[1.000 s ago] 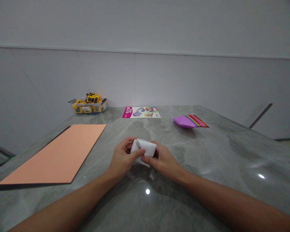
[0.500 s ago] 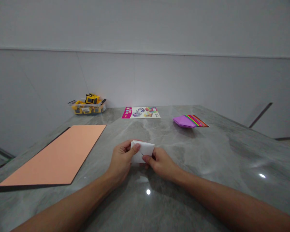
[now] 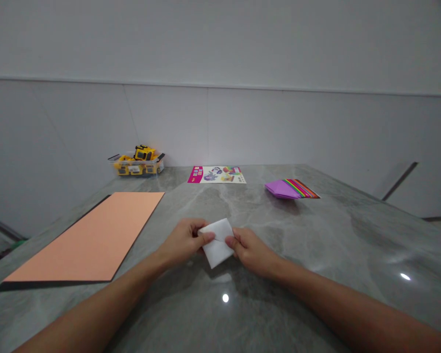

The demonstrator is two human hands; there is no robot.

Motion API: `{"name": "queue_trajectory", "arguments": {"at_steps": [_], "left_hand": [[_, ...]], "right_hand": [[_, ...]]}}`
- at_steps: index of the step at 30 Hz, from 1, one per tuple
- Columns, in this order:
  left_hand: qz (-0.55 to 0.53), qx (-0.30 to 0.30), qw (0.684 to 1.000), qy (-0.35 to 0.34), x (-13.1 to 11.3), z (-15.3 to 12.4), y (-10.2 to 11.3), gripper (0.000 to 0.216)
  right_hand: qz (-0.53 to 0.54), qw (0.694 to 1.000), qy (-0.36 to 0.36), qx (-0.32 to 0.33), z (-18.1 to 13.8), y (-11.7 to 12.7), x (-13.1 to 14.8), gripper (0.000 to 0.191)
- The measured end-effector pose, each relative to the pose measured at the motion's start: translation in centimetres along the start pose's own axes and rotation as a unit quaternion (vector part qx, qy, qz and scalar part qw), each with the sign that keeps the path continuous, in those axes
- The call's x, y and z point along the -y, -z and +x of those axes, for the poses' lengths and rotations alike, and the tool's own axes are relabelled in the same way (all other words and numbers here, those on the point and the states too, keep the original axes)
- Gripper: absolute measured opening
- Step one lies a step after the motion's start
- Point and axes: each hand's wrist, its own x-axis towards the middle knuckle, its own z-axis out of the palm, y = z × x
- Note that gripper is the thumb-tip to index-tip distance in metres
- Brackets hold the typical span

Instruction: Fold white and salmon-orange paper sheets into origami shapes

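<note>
Between my hands is a small folded white paper point(image 3: 219, 249), tilted so that one corner points down toward me, with a fold line across its middle. My left hand point(image 3: 185, 241) pinches its left side, thumb on top and fingers behind. At the right side, my right hand point(image 3: 250, 249) grips the edge the same way, its thumb lying on the paper's face. The fingers under the paper are mostly hidden. Both hands are just above the grey marbled table.
Orange sheets point(image 3: 91, 235) lie at the left with a dark layer beneath. Farther back are a clear bin point(image 3: 150, 168) of yellow toy vehicles and a printed sheet point(image 3: 216, 175). A fan of coloured paper point(image 3: 284, 189), purple on top, lies at the right. A wall point(image 3: 220, 127) stands behind the table point(image 3: 338, 264).
The folded paper has turned in my hands, from nearly square-on to a tilted diamond-like pose. My left thumb now sits lower on it. The view has shifted slightly.
</note>
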Motion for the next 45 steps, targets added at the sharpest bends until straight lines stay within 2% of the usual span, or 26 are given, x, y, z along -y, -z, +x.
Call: {"name": "queue_trajectory", "arguments": {"at_steps": [3, 9, 10, 15, 18, 20, 22, 25, 28, 30, 36, 41, 43, 45], "left_hand": [[0.013, 0.094, 0.995, 0.037, 0.1, -0.4, 0.2, 0.037], [-0.084, 0.145, 0.985, 0.034, 0.3, -0.6, -0.2, 0.043], [-0.08, 0.132, 0.988, 0.033, 0.4, -0.6, -0.3, 0.044], [-0.024, -0.014, 0.999, 0.017, 0.7, -0.2, -1.3, 0.039], [-0.099, -0.047, 0.994, 0.009, 0.8, -0.1, -1.9, 0.031], [-0.189, -0.049, 0.981, 0.008, 0.9, -0.1, -2.3, 0.027], [-0.235, -0.021, 0.972, 0.004, 0.9, -0.1, -2.8, 0.028], [-0.189, 0.008, 0.982, 0.009, 1.0, -0.2, -3.6, 0.031], [-0.137, -0.011, 0.99, 0.029, 0.8, -0.4, -4.0, 0.035], [-0.115, -0.022, 0.993, 0.018, 0.5, -0.5, -4.1, 0.036], [-0.047, -0.035, 0.997, -0.044, 0.1, -0.8, -3.5, 0.029], [-0.009, -0.097, 0.991, -0.09, 0.5, -0.7, -3.0, 0.027], [-0.022, -0.093, 0.992, -0.082, 0.3, -0.8, -2.8, 0.027], [-0.017, -0.097, 0.993, -0.07, 0.0, -1.0, -2.6, 0.027]], "right_hand": [[-0.009, 1.0, 0.004, 0.027, -0.2, 0.3, -0.1, 0.025], [0.123, 0.985, 0.044, 0.11, -0.4, 1.1, -0.4, 0.036], [0.129, 0.985, 0.046, 0.108, -0.4, 1.1, -0.5, 0.037], [0.097, 0.994, 0.014, 0.056, -0.1, 0.9, -0.4, 0.028], [0.124, 0.992, -0.021, 0.012, 0.1, 0.8, -0.1, 0.027], [0.173, 0.982, -0.063, -0.04, 0.3, 0.7, -0.2, 0.029], [0.22, 0.969, -0.093, -0.068, 0.5, 0.2, -0.3, 0.031], [0.219, 0.97, -0.08, -0.067, 0.6, -0.6, -0.3, 0.034], [0.155, 0.983, -0.05, -0.081, 0.3, -1.1, 0.2, 0.037], [0.139, 0.986, -0.046, -0.075, 0.2, -1.1, 0.6, 0.041], [0.25, 0.967, -0.039, 0.025, 0.2, -0.7, 0.1, 0.052], [0.257, 0.96, -0.078, 0.086, -0.1, -1.3, -0.4, 0.064], [0.221, 0.967, -0.097, 0.087, -0.2, -1.3, -0.2, 0.064], [0.14, 0.986, -0.09, 0.032, -0.3, -0.9, 0.1, 0.061]]}}
